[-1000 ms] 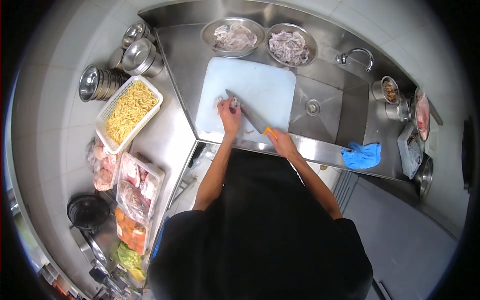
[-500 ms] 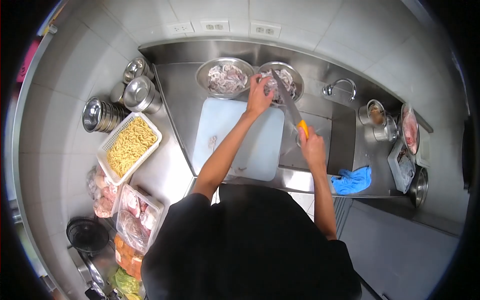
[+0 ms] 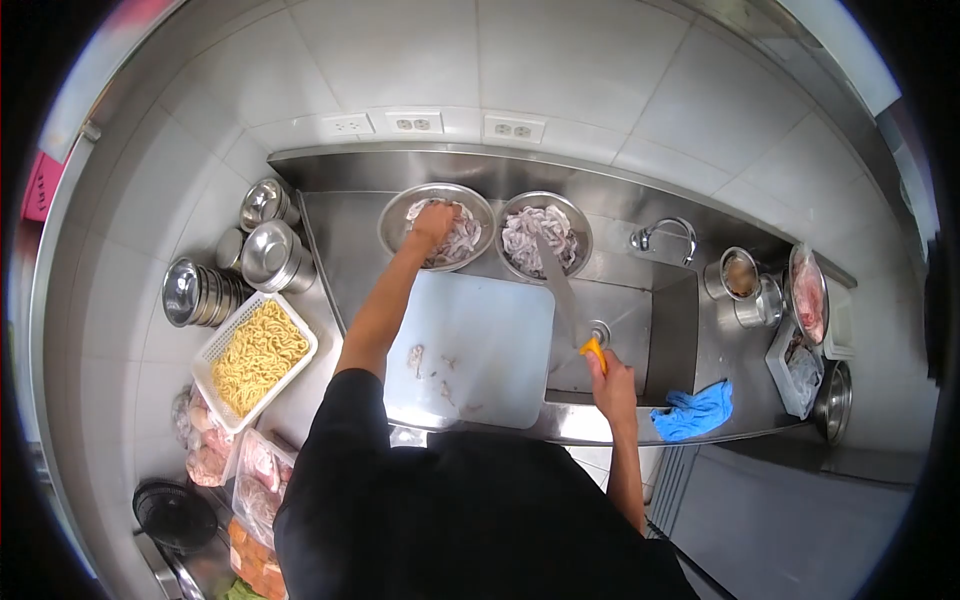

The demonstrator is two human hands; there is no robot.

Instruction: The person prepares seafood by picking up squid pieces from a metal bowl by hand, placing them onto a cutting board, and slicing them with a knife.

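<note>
My left hand [image 3: 433, 224] reaches down into the left steel bowl [image 3: 388, 240], onto pale grey-pink pieces [image 3: 462, 243] that look like cut squid or meat. Its fingertips are hidden among them. In my right hand [image 3: 614, 384] is a large kitchen knife [image 3: 560, 290], gripped by its yellow handle. The blade points away from me over the sink, its tip at the right steel bowl [image 3: 586, 236], which holds similar pieces. Below the bowls lies a pale blue cutting board [image 3: 490, 350] with a few small scraps on it.
The sink [image 3: 672, 330] is right of the board, with a faucet [image 3: 665, 236] behind it. A blue cloth [image 3: 694, 410] lies at the front edge. To the left stand a basket of yellow noodles [image 3: 255, 355], stacked steel bowls [image 3: 205, 290] and a tub of meat [image 3: 262, 480].
My left hand has gone from the right bowl to the left bowl. My right hand has drawn the knife back slightly toward me. The camera view has tilted upward.
</note>
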